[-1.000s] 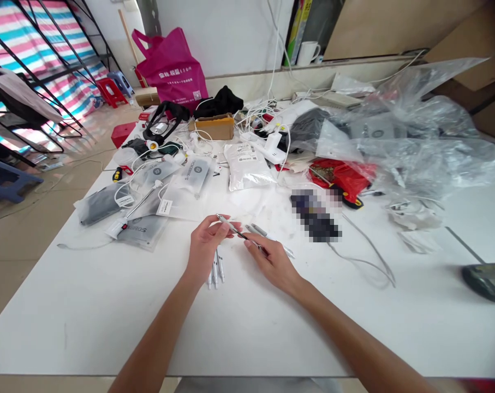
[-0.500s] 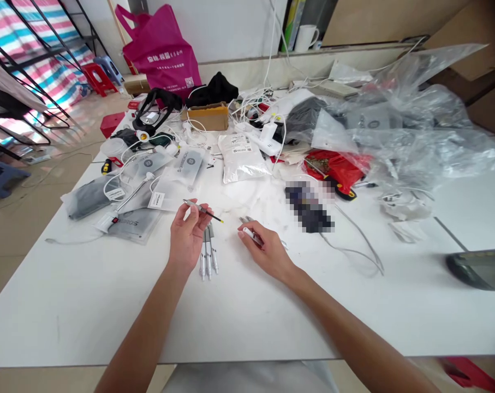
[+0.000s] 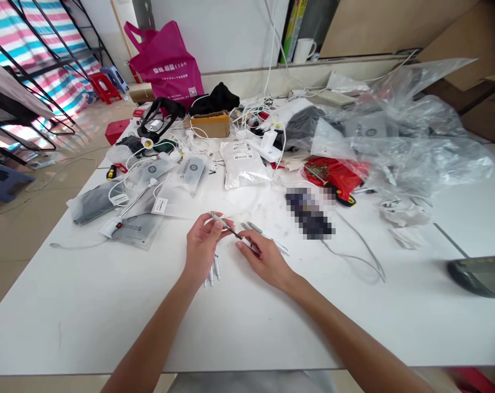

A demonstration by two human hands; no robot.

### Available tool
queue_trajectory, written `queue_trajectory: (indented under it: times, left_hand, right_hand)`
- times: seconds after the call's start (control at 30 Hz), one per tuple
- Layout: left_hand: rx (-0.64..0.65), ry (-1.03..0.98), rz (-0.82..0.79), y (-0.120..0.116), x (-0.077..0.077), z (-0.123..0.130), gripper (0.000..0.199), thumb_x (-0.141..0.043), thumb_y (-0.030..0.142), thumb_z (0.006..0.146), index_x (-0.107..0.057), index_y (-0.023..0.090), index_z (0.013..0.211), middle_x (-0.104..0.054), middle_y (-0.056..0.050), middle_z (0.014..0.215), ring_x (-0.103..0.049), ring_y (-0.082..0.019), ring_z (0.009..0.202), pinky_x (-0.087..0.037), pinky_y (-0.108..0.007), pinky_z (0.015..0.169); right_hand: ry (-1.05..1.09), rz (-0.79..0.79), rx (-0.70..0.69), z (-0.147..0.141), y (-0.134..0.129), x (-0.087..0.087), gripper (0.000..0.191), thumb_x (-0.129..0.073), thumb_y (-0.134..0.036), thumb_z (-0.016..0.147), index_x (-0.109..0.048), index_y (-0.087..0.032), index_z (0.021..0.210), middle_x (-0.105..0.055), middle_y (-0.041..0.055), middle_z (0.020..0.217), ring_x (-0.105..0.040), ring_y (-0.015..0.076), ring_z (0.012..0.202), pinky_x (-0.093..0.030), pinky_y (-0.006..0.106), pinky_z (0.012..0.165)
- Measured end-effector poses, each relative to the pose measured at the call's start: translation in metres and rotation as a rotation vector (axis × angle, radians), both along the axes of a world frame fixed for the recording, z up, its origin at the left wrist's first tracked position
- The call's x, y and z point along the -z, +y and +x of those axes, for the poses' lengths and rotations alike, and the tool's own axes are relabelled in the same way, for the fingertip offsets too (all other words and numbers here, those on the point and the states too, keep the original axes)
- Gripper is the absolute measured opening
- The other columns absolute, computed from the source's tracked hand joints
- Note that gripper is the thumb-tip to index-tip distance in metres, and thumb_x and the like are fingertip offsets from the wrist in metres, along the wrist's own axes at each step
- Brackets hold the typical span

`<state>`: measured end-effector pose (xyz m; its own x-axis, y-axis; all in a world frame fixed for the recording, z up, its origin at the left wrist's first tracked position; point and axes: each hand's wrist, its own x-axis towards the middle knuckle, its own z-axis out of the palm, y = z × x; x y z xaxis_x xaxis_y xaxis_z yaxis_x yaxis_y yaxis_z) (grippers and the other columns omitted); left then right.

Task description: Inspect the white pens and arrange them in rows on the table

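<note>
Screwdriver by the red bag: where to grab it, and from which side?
Black-and-yellow handle, thumb and fingers across its width, coming from above on the near side. It's the thick end and points nearward-right; the thin shaft slants away over the red bag.

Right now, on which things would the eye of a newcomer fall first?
Probably on the big magenta bag, at the back left. Next, on the crumpled clear plastic across the right side of the table. Nearer, around the middle, the left hand holds a grey pen front, the right hand a white barrel.
</note>
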<state>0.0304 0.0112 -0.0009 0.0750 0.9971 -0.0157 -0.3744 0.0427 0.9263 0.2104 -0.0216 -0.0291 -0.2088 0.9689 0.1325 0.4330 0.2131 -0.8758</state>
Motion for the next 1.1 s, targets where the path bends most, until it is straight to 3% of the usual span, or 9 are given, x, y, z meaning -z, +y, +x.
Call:
queue_trajectory:
  times: [0.17, 0.37, 0.5, 0.6, 0.83, 0.93, 1.03, 1.1]
  left_hand:
    - [0.104, 0.111, 0.011, -0.011, -0.001, 0.009, 0.030, -0.079, 0.042, 0.092, -0.071, 0.020, 0.112, -0.080, -0.010, 0.106, -0.075, -0.026, 0.107, -0.056, -0.045, 0.104]
    - [0.120, 0.198, 0.053, -0.015, -0.005, 0.010, 0.024, -0.079, 0.039, 0.091, -0.076, 0.020, 0.107, -0.079, -0.011, 0.119, -0.073, -0.026, 0.112, -0.055, -0.039, 0.101]
    - [0.135, 0.205, 0.043, -0.013, -0.005, 0.007, 0.023, -0.081, 0.039, 0.089, -0.078, 0.021, 0.103, -0.079, -0.010, 0.116, -0.073, -0.024, 0.103, -0.056, -0.038, 0.098]
    - [0.132, 0.210, 0.046, -0.012, -0.002, 0.006, 0.023, -0.082, 0.039, 0.087, -0.079, 0.020, 0.100, -0.078, -0.009, 0.112, -0.072, -0.024, 0.101, -0.057, -0.037, 0.094]
    - [0.149, 0.193, 0.084, -0.010, 0.000, 0.005, 0.021, -0.082, 0.039, 0.087, -0.080, 0.020, 0.095, -0.076, -0.007, 0.104, -0.069, -0.022, 0.094, -0.057, -0.033, 0.087]
    - [0.145, 0.205, 0.087, -0.009, -0.001, 0.003, 0.022, -0.082, 0.041, 0.087, -0.080, 0.020, 0.090, -0.076, -0.007, 0.105, -0.069, -0.022, 0.095, -0.056, -0.033, 0.088]
    - [0.212, 0.177, 0.085, -0.009, -0.005, 0.002, 0.022, -0.080, 0.041, 0.088, -0.081, 0.020, 0.093, -0.075, -0.006, 0.101, -0.068, -0.019, 0.080, -0.057, -0.035, 0.083]
    - [0.246, 0.164, 0.082, -0.008, -0.007, 0.001, 0.023, -0.079, 0.041, 0.090, -0.081, 0.020, 0.097, -0.075, -0.005, 0.097, -0.068, -0.019, 0.078, -0.057, -0.037, 0.085]
  right_hand:
    - [0.082, -0.026, 0.047, 0.000, -0.002, 0.002, 0.022, -0.053, -0.047, 0.107, -0.047, -0.025, 0.104, -0.051, -0.0050, 0.071, -0.045, 0.0155, 0.060, -0.036, 0.030, 0.059]
    - [0.093, 0.003, 0.007, 0.001, 0.000, -0.003, 0.031, -0.043, -0.050, 0.111, -0.060, -0.024, 0.110, -0.068, 0.0029, 0.088, -0.059, 0.0182, 0.073, -0.045, 0.032, 0.068]
    - [0.155, -0.031, 0.033, -0.002, -0.003, -0.004, 0.030, -0.053, -0.053, 0.106, -0.055, -0.024, 0.112, -0.070, 0.0038, 0.093, -0.061, 0.0183, 0.074, -0.048, 0.031, 0.066]
    - [0.156, -0.029, 0.052, -0.004, -0.004, -0.002, 0.029, -0.054, -0.053, 0.106, -0.051, -0.025, 0.105, -0.067, 0.0005, 0.083, -0.056, 0.0169, 0.066, -0.043, 0.029, 0.061]
    - [0.125, 0.016, 0.024, -0.005, -0.003, -0.004, 0.033, -0.046, -0.053, 0.110, -0.059, -0.023, 0.111, -0.068, 0.0030, 0.088, -0.060, 0.0178, 0.074, -0.044, 0.030, 0.067]
    - [0.175, -0.029, 0.061, -0.006, -0.005, -0.003, 0.033, -0.054, -0.056, 0.106, -0.056, -0.023, 0.107, -0.066, 0.0020, 0.084, -0.055, 0.0167, 0.069, -0.040, 0.029, 0.061]
    - [0.200, -0.064, 0.030, -0.006, -0.006, -0.003, 0.040, -0.045, -0.057, 0.109, -0.057, -0.022, 0.094, -0.061, 0.0005, 0.078, -0.047, 0.0146, 0.063, -0.036, 0.029, 0.059]
    - [0.239, -0.072, 0.031, -0.006, -0.006, -0.004, 0.041, -0.044, -0.058, 0.109, -0.059, -0.022, 0.096, -0.060, 0.0007, 0.080, -0.047, 0.0145, 0.064, -0.037, 0.029, 0.060]
